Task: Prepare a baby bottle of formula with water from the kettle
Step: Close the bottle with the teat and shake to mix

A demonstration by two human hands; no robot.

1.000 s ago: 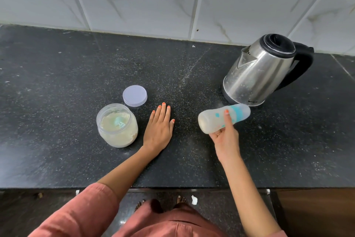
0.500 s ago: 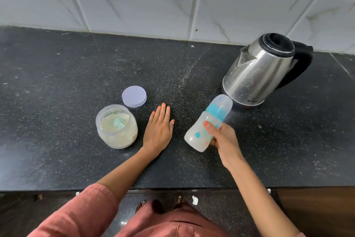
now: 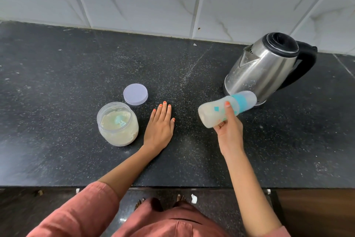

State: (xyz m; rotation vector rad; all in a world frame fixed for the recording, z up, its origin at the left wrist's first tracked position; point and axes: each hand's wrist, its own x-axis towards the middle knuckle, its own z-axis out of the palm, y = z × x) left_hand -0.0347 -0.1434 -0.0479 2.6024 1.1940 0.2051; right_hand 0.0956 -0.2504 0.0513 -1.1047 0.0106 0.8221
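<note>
Fingers [image 3: 229, 112] of the right hand [image 3: 229, 132] are curled round the baby bottle [image 3: 211, 114], which is held nearly on its side just right of the frame's centre, above the counter [image 3: 57, 83]. Its blue collar and cap are turned toward the kettle [image 3: 265, 67] at the upper right. Milky liquid is seen inside and the cap is on, so the tilt is judged to serve for shaking, not pouring. The forearm is raised from the lower right, with the wrist bent. The left hand [image 3: 159, 129] is laid flat on the counter at centre, fingers straight and holding nothing, probably for support. Left of it the open formula jar [image 3: 118, 133] is stood, a blue scoop [image 3: 120, 119] inside, with its lid [image 3: 135, 94] just behind.
</note>
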